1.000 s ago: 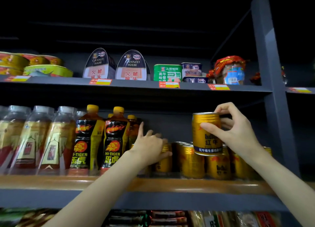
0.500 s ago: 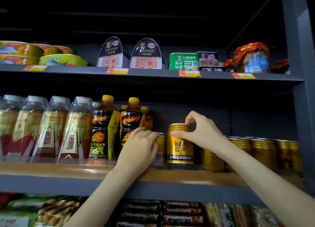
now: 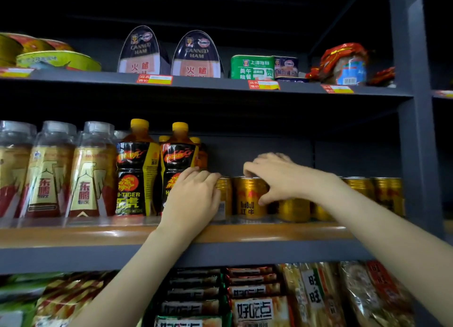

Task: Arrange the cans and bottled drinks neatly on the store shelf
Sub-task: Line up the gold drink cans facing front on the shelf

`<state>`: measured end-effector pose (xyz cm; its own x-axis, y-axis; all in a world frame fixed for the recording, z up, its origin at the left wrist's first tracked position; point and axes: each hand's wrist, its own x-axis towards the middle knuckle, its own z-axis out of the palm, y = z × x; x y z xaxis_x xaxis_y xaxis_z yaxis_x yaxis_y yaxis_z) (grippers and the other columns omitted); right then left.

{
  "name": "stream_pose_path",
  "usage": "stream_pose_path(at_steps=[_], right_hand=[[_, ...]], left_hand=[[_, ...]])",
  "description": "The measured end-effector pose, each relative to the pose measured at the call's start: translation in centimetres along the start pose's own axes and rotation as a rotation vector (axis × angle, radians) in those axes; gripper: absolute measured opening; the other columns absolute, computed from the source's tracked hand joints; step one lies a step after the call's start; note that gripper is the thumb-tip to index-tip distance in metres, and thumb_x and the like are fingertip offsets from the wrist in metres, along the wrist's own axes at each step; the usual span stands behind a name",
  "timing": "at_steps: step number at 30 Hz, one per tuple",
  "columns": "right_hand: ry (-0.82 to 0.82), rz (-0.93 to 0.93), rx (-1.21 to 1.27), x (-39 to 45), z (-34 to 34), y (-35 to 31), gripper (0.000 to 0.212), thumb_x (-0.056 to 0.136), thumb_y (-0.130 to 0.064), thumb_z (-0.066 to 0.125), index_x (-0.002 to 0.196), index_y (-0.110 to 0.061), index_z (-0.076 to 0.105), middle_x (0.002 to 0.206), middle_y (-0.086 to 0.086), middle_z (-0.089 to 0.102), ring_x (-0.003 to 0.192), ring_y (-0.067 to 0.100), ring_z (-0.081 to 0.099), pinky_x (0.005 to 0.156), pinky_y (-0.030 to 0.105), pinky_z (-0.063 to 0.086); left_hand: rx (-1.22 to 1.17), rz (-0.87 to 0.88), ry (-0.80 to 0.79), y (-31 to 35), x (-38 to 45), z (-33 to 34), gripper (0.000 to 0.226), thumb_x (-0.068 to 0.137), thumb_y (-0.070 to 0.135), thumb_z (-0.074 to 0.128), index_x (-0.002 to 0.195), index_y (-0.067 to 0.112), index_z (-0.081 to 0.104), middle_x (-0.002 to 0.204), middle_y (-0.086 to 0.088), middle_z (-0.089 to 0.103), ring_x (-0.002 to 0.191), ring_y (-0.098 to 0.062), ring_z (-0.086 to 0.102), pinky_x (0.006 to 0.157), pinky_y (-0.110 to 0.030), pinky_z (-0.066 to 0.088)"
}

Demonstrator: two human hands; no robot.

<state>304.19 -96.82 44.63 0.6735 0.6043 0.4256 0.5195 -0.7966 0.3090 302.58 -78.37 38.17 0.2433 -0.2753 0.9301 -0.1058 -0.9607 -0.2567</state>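
A gold Red Bull can [image 3: 249, 200] stands on the middle shelf [image 3: 73, 236]. My right hand [image 3: 279, 177] grips it from above, fingers over its top and thumb on its right side. Just left of it stands another gold can [image 3: 225, 195], and my left hand [image 3: 193, 199] curls round its left side. More gold cans [image 3: 387, 196] line the shelf to the right, partly hidden by my right forearm. Two dark Hi-Tiger bottles [image 3: 133, 179] with yellow caps stand left of my left hand. Clear-capped bottles [image 3: 49, 174] fill the far left.
The upper shelf [image 3: 208, 82] carries canned ham tins [image 3: 141, 52], a green tin [image 3: 252, 66] and a red wrapped pack [image 3: 343, 61]. Snack packets [image 3: 255, 307] fill the shelf below. A grey upright post [image 3: 414, 130] bounds the bay on the right.
My right hand brought the gold can down from mid-air and left onto the shelf beside the can under my left hand. The view shifted slightly.
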Motion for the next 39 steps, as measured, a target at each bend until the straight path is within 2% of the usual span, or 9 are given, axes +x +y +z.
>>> stream_pose_path(at_steps=[5,9,13,16,21,25,28,31,39], right_hand=[[-0.222,0.010,0.207,1.9,-1.2,1.4,0.042,0.079,-0.030,0.076,0.101,-0.029,0.040,0.112,0.000,0.056,0.094,0.016,0.053,0.072,0.031,0.048],[-0.310,0.018,0.252,2.8,-1.0,1.6,0.042,0.078,-0.030,0.077,0.090,-0.033,0.037,0.110,-0.002,0.056,0.096,0.018,0.057,0.077,0.036,0.054],[-0.308,0.067,0.239,3.1,-0.5,1.7,0.047,0.076,-0.035,0.078,0.101,-0.030,0.038,0.107,-0.002,0.054,0.096,0.020,0.055,0.077,0.038,0.053],[-0.293,0.100,0.206,3.5,-0.4,1.2,0.048,0.078,-0.032,0.077,0.104,-0.028,0.037,0.096,-0.006,0.050,0.086,0.016,0.050,0.065,0.031,0.044],[-0.257,0.137,0.142,4.7,0.3,0.3,0.051,0.079,-0.022,0.075,0.111,-0.027,0.035,0.107,-0.002,0.045,0.097,0.019,0.046,0.077,0.034,0.041],[-0.242,0.134,0.203,4.4,0.6,0.8,0.054,0.079,-0.027,0.075,0.117,-0.025,0.037,0.111,-0.001,0.046,0.099,0.018,0.046,0.078,0.033,0.041],[-0.099,0.080,0.227,4.3,1.4,0.9,0.045,0.075,-0.038,0.078,0.098,-0.025,0.042,0.107,0.001,0.053,0.096,0.019,0.048,0.069,0.030,0.040],[0.042,0.036,0.175,3.5,1.7,1.1,0.045,0.072,-0.041,0.078,0.075,-0.025,0.037,0.087,-0.003,0.048,0.086,0.017,0.045,0.058,0.027,0.031],[0.071,0.059,0.185,2.3,1.2,1.1,0.047,0.072,-0.037,0.080,0.070,-0.022,0.036,0.076,-0.005,0.044,0.080,0.018,0.047,0.055,0.028,0.033]], left_hand=[[0.010,0.000,0.030,0.1,0.0,0.1,0.042,0.080,0.021,0.034,0.090,0.009,0.073,0.079,-0.003,0.072,0.075,-0.021,0.068,0.093,-0.028,0.033],[0.005,-0.007,0.038,0.1,0.0,0.2,0.042,0.080,0.020,0.034,0.091,0.008,0.072,0.079,-0.005,0.072,0.075,-0.022,0.068,0.094,-0.029,0.031],[0.019,-0.008,0.031,0.2,-0.1,0.1,0.042,0.081,0.022,0.033,0.090,0.010,0.073,0.079,-0.003,0.072,0.075,-0.020,0.068,0.093,-0.030,0.039],[0.006,-0.011,0.018,0.3,0.0,0.1,0.042,0.081,0.022,0.033,0.091,0.010,0.072,0.079,-0.002,0.072,0.075,-0.019,0.067,0.091,-0.032,0.046],[0.015,-0.010,0.039,0.2,0.0,0.2,0.042,0.082,0.022,0.033,0.092,0.009,0.072,0.080,-0.003,0.071,0.075,-0.020,0.067,0.094,-0.029,0.036],[-0.001,-0.012,0.018,0.3,0.0,0.1,0.042,0.082,0.023,0.033,0.092,0.010,0.072,0.081,-0.003,0.072,0.076,-0.019,0.067,0.091,-0.033,0.048],[0.007,-0.029,0.024,0.4,-0.1,0.1,0.041,0.081,0.023,0.034,0.092,0.010,0.072,0.081,-0.004,0.072,0.077,-0.021,0.067,0.093,-0.032,0.043],[-0.008,-0.030,0.018,0.5,-0.1,0.0,0.041,0.082,0.022,0.034,0.092,0.008,0.071,0.082,-0.005,0.072,0.077,-0.022,0.068,0.091,-0.035,0.048],[0.016,-0.035,0.009,0.6,-0.1,-0.1,0.043,0.081,0.021,0.033,0.093,0.007,0.072,0.081,-0.006,0.071,0.076,-0.024,0.067,0.088,-0.037,0.051]])
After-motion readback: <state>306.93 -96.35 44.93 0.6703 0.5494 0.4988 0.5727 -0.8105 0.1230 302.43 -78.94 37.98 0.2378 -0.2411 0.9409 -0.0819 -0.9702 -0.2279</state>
